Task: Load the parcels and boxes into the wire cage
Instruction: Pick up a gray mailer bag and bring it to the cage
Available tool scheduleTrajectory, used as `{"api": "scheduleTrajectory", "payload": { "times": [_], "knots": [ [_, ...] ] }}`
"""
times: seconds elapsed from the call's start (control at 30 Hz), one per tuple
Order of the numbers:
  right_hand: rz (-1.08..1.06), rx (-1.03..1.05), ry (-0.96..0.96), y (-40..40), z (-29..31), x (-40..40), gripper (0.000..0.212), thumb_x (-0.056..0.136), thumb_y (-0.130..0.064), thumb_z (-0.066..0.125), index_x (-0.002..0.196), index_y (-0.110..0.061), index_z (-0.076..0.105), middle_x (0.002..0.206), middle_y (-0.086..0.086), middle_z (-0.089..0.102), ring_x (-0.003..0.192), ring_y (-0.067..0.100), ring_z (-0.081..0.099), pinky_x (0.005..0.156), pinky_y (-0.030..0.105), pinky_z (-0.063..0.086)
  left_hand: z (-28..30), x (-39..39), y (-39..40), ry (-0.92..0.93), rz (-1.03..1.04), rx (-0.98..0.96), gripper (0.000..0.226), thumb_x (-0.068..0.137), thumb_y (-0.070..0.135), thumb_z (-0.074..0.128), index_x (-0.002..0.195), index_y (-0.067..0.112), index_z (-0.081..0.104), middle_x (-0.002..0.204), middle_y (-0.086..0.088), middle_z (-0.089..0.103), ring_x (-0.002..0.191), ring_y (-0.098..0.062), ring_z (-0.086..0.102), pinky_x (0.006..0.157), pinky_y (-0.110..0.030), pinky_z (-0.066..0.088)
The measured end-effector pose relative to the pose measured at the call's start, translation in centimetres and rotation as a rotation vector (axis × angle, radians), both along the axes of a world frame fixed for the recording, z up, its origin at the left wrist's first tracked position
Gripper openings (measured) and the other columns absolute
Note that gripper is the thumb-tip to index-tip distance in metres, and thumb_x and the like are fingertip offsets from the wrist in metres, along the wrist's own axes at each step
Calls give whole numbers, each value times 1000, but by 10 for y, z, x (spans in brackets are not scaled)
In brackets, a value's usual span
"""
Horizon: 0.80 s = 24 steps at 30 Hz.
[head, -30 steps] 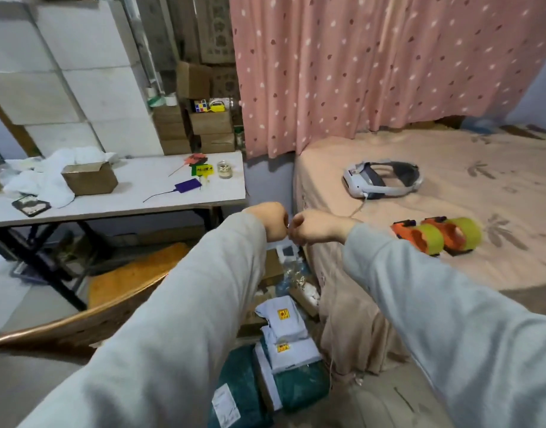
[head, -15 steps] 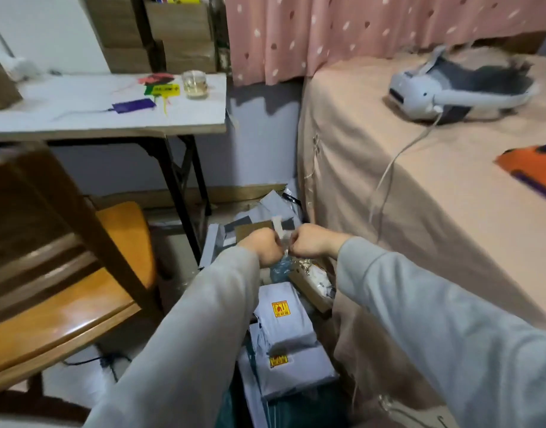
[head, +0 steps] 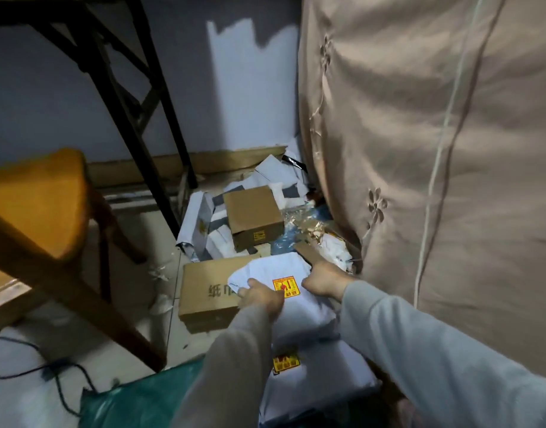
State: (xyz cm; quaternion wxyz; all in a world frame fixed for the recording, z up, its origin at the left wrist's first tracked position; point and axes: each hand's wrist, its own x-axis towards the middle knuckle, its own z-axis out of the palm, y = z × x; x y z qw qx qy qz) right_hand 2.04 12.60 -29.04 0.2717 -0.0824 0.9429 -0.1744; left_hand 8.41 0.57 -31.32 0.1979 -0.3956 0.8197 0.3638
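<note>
Gripping the white parcel (head: 292, 273), left hand (head: 261, 296) and right hand (head: 322, 281).

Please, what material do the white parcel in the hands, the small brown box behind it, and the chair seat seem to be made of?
White parcel: probably soft plastic mailer film, smooth and slightly glossy; it wrinkles where the left hand and right hand grip it.
Small brown box: corrugated cardboard, matte brown, with sharp folded edges.
Chair seat: apparently varnished wood, orange-brown with a soft sheen.
</note>
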Motion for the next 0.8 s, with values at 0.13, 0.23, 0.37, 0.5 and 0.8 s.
{"api": "scheduleTrajectory", "payload": {
  "times": [0.13,0.23,0.37,0.5,0.8],
  "knots": [
    [-110,18,-58,2,-30,9,67,90,-41,57,144,-10,34,143,12,47,128,29,47,103,34,38,-28,0,2,5,190,184,89,86,49,60,149,12,10,146,-16,36,129,-35,43,105,-42,42],
    [-178,-71,-131,4,-48,13,71,90,-42,58,144,-7,30,144,13,45,129,29,47,105,35,39,-40,3,7,67,303,307,86,88,38,63,149,12,8,141,-16,44,126,-35,47,103,-45,45],
    [-226,-165,-191,9,-61,17,71,91,-43,57,145,-7,29,143,11,47,128,28,47,105,36,39,-52,8,7,153,386,349,88,82,33,71,145,11,14,138,-16,46,125,-36,48,102,-48,44],
    [-240,-198,-160,12,-63,20,71,88,-42,63,141,-4,37,141,11,50,127,27,48,103,32,40,-59,13,6,183,438,296,85,73,34,79,138,7,31,134,-15,51,122,-34,51,100,-45,47],
    [-273,-207,-99,11,-41,28,68,82,-54,59,130,-5,54,131,13,58,118,30,55,95,32,45,-33,29,3,218,544,534,81,68,50,73,132,7,47,126,-10,57,113,-30,56,100,-38,46]
  ]
}}
